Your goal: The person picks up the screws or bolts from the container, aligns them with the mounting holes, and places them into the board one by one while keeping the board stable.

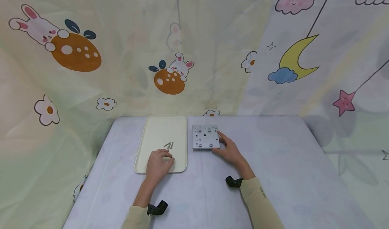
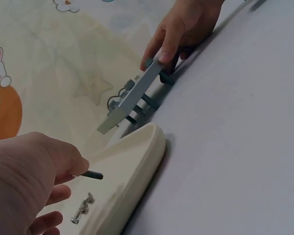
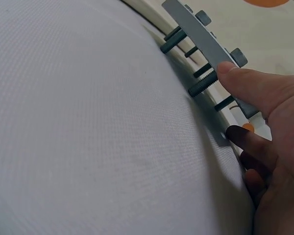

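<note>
A square grey metal plate (image 1: 207, 138) stands to the right of the tray, with bolt heads on top. In the right wrist view, dark threaded bolts (image 3: 174, 42) stick out beneath it. My right hand (image 1: 231, 152) grips the plate's right side, thumb on the near edge. Over the near part of the cream tray (image 1: 162, 126), my left hand (image 1: 158, 164) pinches a small dark screw (image 2: 94, 175) between thumb and forefinger; its far end is hidden by the fingers. Several silver screws (image 1: 169, 145) lie loose in the tray, just beyond that hand.
A pale cloth covers the table (image 1: 273, 137). Behind it hangs a printed fabric backdrop (image 1: 130, 63) with cartoon rabbits, flowers and a moon. The tray has a low raised rim (image 2: 156, 137). Each wrist wears a black camera (image 1: 158, 208).
</note>
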`<state>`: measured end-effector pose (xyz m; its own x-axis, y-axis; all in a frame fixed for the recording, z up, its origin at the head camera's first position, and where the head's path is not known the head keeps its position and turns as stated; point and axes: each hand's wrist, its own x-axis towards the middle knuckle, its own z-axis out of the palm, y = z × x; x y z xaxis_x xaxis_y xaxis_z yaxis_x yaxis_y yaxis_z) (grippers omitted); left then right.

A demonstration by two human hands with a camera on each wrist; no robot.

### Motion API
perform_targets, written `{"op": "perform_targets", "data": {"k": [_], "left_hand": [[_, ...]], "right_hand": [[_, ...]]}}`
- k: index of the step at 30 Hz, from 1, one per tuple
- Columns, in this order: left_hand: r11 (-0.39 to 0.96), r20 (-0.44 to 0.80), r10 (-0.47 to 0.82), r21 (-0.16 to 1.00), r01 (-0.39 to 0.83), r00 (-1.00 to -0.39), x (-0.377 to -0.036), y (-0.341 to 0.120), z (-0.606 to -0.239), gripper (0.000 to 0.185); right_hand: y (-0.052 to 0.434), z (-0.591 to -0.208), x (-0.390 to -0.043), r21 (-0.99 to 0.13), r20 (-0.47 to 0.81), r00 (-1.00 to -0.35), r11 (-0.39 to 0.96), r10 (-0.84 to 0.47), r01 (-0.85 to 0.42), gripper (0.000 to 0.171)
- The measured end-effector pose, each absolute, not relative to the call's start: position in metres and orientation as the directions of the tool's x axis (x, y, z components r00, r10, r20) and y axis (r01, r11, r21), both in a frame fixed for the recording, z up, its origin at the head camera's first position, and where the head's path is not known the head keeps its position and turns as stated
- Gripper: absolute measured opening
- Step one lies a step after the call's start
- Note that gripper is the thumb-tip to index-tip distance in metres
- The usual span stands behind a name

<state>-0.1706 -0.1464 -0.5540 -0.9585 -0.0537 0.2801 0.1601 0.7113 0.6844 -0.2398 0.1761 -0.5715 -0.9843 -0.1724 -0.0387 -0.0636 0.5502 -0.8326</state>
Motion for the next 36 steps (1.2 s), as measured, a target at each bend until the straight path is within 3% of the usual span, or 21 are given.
{"op": "perform_targets", "data": {"k": [18,25,36], "left_hand": [[0.743,0.17,0.156,0.63,0.228,-0.973,-0.243,-0.117,-0.511,0.009],[0.761,0.163,0.21,0.592,0.265,-0.964,-0.26,-0.101,-0.495,0.01],[0.728,0.129,0.262,0.624,0.284,-0.956,-0.281,-0.085,-0.487,0.007]], "right_hand": [[0.181,-0.568,-0.24,-0.832,-0.051,-0.983,0.552,-0.177,-0.056,0.094],[0.179,-0.569,-0.24,-0.835,-0.041,-0.981,0.545,-0.189,-0.07,0.092],[0.179,-0.571,-0.242,-0.834,-0.046,-0.982,0.548,-0.184,-0.064,0.093]]}}
